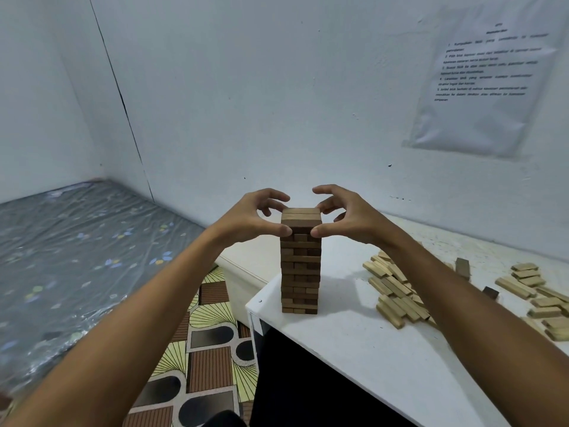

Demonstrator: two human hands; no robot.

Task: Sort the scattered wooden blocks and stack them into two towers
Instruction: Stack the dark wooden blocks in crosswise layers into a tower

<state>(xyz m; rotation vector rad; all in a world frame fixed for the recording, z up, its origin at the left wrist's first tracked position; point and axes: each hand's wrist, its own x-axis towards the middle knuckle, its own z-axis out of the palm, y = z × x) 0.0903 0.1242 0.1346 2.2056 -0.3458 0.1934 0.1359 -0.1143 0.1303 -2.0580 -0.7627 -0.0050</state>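
Head view looks down on two hands framing the top of a tower of dark wooden blocks (pixel 300 260). Left hand (pixel 255 218) has its thumb pressed to the near left corner just under the top layer, while its curled fingers reach round toward the far side of the top blocks. Right hand (pixel 345 215) mirrors it: thumb on the near right corner, curled fingers at the far right edge. Both hands thus pinch the tower's uppermost layers between thumb and fingers, and the tower stands upright with its layers laid crosswise to one another.

It stands near the left front corner of a white tabletop (pixel 354 343), whose surface is scuffed and speckled toward the back. To the right of the tower, partly behind the right forearm, lies a loose heap of pale wooden blocks (pixel 397 292). Farther right, well apart from the tower, sits a second spread of pale blocks (pixel 537 298), with two dark blocks (pixel 462 268) between the heaps, one of them upright.

Beneath the tabletop's front edge the space is dark. Left of it the floor carries a patterned mat (pixel 212 343) in brown, black and yellow, and beyond that lies a mattress (pixel 77 257) in a grey floral cover. White walls meet in a corner, and a printed sheet (pixel 483 78) in a plastic sleeve hangs on the right; its text is too blurred to read.
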